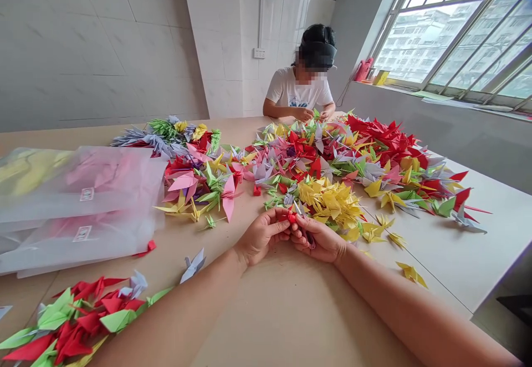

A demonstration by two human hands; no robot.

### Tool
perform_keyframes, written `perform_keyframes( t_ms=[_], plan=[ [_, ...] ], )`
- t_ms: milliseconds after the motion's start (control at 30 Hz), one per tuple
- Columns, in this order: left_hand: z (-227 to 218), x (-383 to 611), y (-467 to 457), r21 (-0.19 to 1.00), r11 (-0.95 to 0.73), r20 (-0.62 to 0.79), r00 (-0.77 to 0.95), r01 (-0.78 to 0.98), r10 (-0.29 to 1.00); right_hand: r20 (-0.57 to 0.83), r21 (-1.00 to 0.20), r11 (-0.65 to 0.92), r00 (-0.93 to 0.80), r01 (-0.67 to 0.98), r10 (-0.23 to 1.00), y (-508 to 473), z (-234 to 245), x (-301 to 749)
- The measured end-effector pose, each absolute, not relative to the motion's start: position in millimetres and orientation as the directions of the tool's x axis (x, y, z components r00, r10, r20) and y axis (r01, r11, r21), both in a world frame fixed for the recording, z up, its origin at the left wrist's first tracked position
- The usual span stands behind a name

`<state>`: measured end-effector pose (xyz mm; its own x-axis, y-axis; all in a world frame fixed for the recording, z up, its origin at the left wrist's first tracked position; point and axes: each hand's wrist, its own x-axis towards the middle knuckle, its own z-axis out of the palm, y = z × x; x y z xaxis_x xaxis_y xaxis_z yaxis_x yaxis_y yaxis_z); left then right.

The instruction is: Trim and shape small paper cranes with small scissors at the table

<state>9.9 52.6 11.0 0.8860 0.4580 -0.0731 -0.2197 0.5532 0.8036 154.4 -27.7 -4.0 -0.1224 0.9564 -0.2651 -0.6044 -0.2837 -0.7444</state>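
In front of me, my left hand (pixel 264 235) pinches a small red piece (pixel 292 218), perhaps folded paper or wound thread; I cannot tell which. Fingers of my right hand (pixel 322 238) close on the same red piece from the other side. That hand also holds a pair of small scissors (pixel 310 239), with the blades pointing up past the thumb and the dark handle below the palm. Just beyond my hands lies a heap of yellow paper cranes (pixel 332 200). The two hands touch or nearly touch, above the table (pixel 274 311).
A large pile of mixed paper cranes (pixel 299 151) spreads across the table. Clear plastic bags (pixel 103 212) lie at the left, with more red and green cranes (pixel 78 320) below them. A person (pixel 305 81) sits opposite, both hands at the pile. A window (pixel 453 34) is at right.
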Motion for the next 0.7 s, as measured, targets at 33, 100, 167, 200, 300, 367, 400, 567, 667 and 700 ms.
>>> perform_keyframes(
  t_ms=[33, 100, 167, 200, 300, 367, 400, 567, 667, 700],
  plan=[
    [11.7, 9.6, 53.5, 0.798, 0.564, -0.082, 0.887, -0.215, 0.454, -0.270, -0.748, -0.300, -0.141, -0.592, 0.952, -26.8, -2.9, 154.8],
    [12.8, 9.1, 55.5, 0.786, 0.583, -0.101, 0.888, -0.206, 0.449, -0.277, -0.759, -0.327, -0.175, -0.563, 0.945, -25.7, -0.9, 155.8],
    [13.4, 8.8, 57.1, 0.775, 0.602, -0.121, 0.890, -0.192, 0.439, -0.275, -0.779, -0.335, -0.191, -0.529, 0.942, -26.3, 0.7, 157.2],
    [13.8, 8.7, 57.5, 0.775, 0.605, -0.127, 0.893, -0.182, 0.432, -0.271, -0.793, -0.331, -0.192, -0.511, 0.943, -27.3, 1.4, 158.1],
    [15.7, 8.7, 57.2, 0.794, 0.589, -0.120, 0.909, -0.153, 0.398, -0.260, -0.832, -0.313, -0.177, -0.457, 0.949, -31.8, 3.2, 161.6],
    [17.6, 9.2, 55.9, 0.808, 0.575, -0.126, 0.914, -0.130, 0.385, -0.263, -0.852, -0.306, -0.158, -0.424, 0.952, -34.2, 4.5, 164.1],
    [18.5, 9.4, 55.0, 0.810, 0.574, -0.138, 0.912, -0.120, 0.386, -0.268, -0.864, -0.305, -0.147, -0.401, 0.952, -34.8, 5.0, 165.2],
    [20.8, 9.5, 52.2, 0.780, 0.616, -0.191, 0.897, -0.108, 0.399, -0.290, -0.906, -0.317, -0.134, -0.280, 0.948, -34.4, 3.7, 168.3],
    [20.6, 8.8, 52.3, 0.757, 0.647, -0.226, 0.894, -0.090, 0.388, -0.301, -0.909, -0.328, -0.140, -0.256, 0.943, -34.3, 2.3, 168.5],
    [20.5, 8.7, 52.5, 0.752, 0.654, -0.239, 0.892, -0.081, 0.385, -0.302, -0.913, -0.327, -0.136, -0.242, 0.944, -34.5, 2.6, 168.5]
  ],
)
